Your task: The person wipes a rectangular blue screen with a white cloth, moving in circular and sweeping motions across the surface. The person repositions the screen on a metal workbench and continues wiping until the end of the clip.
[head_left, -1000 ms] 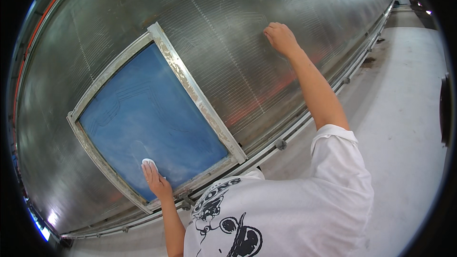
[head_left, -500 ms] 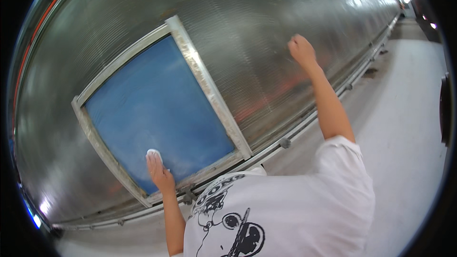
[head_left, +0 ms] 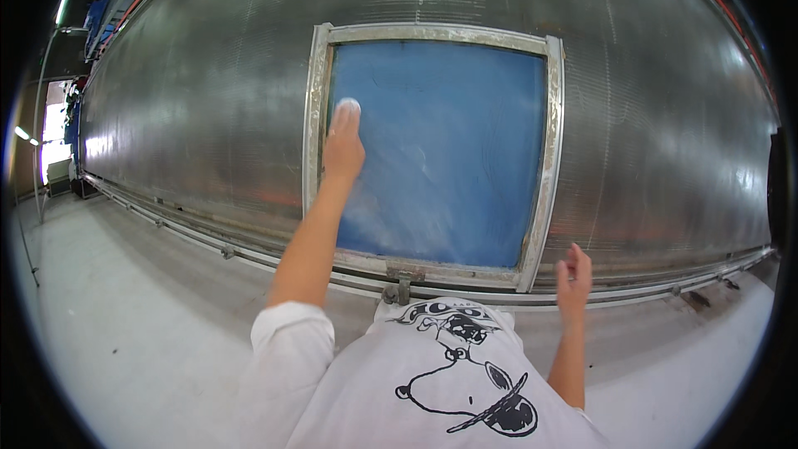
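Your left hand (head_left: 344,137) reaches out over the left part of the screen-printing frame, with a white wiping pad (head_left: 351,104) held under its fingertips. Those fingers lie nearly straight and close together on the pad, so the grip is closed on it from above; the thumb's hold is hidden from this angle. The pad sits at the upper left of the blue mesh (head_left: 457,141), just beside the frame's left bar and well apart from its right one, though you cannot tell from this view how firmly it presses. Pale, cloudy smears cross the lower and middle mesh. Your right hand (head_left: 574,277) is raised near the frame's lower right corner, outside the right bar — its fingers slightly curled and apart, a little blurred, with nothing seen in them. The screen-printing frame (head_left: 440,32) itself, pale and scuffed, lies flat on a long grey metal table (head_left: 199,108), close to the edge on your side. A small metal bracket (head_left: 403,287) stands at the middle of that near edge, between the frame and your white T-shirt (head_left: 349,399), which carries a black line drawing of a dog. The table runs away to both sides of you, scored with fine parallel marks. Pale floor (head_left: 125,316) shows on your side of the table — bright light enters at the far left.
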